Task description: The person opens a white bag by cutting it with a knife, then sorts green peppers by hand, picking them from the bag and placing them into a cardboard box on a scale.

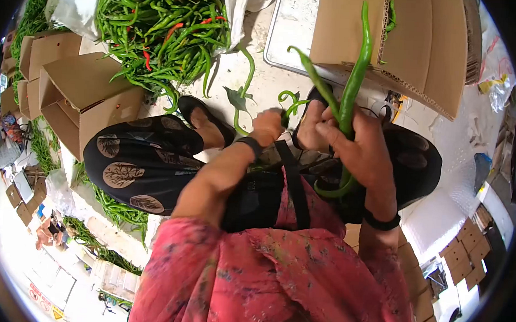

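Observation:
My right hand (pixel 364 146) is closed around several long green chili peppers (pixel 356 73). Two of them stick up past the fingers, and a curled end shows below the hand. Low between my feet, my left hand (pixel 267 128) is closed on a curled green chili pepper (pixel 290 102); its fingertips are partly hidden. Loose on the floor just left of that hand lie a curved green chili (pixel 248 73) and a dried leaf (pixel 238 99). A big heap of green chilies (pixel 165 34) with a few red ones spills from a white sack (pixel 236 11).
An open cardboard box (pixel 346 31) stands at the front right on a pale metal platform (pixel 276 42). More open boxes (pixel 87 88) are at the left. Rows of chilies (pixel 118 206) lie behind them. Another person (pixel 5 148) sits at the far left. Bubble wrap (pixel 435 223) lies at the right.

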Available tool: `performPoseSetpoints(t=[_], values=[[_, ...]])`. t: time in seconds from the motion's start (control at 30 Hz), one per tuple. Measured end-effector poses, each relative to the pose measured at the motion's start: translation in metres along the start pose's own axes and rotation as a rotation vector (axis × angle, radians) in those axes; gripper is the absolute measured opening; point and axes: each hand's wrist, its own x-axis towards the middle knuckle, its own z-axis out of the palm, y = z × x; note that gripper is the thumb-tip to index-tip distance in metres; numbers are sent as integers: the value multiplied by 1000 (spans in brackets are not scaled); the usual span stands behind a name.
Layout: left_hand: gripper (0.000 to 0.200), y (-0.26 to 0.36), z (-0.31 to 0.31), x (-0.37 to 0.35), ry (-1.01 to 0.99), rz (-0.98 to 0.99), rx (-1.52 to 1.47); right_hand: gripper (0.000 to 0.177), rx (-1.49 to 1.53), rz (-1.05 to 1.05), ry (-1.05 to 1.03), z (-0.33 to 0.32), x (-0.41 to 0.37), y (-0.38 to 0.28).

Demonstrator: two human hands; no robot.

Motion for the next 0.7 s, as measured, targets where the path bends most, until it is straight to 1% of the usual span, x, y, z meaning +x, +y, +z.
performPoseSetpoints(t=[0.03,0.07,0.1,0.13,0.17,0.2,0.27,0.3,0.33,0.37,0.4,0.47,0.5,0.53,0.6,0.63,0.67,0.7], values=[[31,-8,41,19,125,12,23,25,-86,-48,10,3,2,12],[33,-12,63,28,253,26,48,25,-83,-40,12,5,4,19],[33,-13,64,31,245,31,50,25,-96,-33,41,7,7,26],[33,-16,67,30,284,38,26,24,-111,-22,58,9,9,30],[32,-20,72,20,319,33,1,23,-110,75,9,5,12,30],[32,-21,75,13,316,13,-1,23,-106,74,-11,4,16,33],[26,-18,63,6,209,-34,-320,21,-72,91,-13,8,29,40],[25,-15,56,0,175,-5,-398,21,-70,92,-19,14,34,48],[25,-10,59,-7,168,-12,-400,22,-149,19,9,24,37,61],[20,2,63,-9,189,63,-619,25,-232,-67,37,30,44,71],[17,14,67,-13,209,137,-833,25,-232,-71,28,34,48,76],[21,19,68,-25,256,294,-1244,35,-302,38,5,45,57,86],[18,17,26,-53,-191,396,-1848,44,-248,158,9,48,60,93],[18,33,-2,-71,-11,343,-1705,44,-251,157,3,50,62,91],[16,36,-39,-98,120,417,-1531,46,-238,208,52,49,65,84],[16,32,-47,-98,126,424,-1534,41,-170,242,27,47,68,88],[15,25,-54,-97,38,429,-1484,41,-172,234,27,47,71,89],[14,18,-61,-95,-51,432,-1433,37,13,283,-42,47,72,90]])
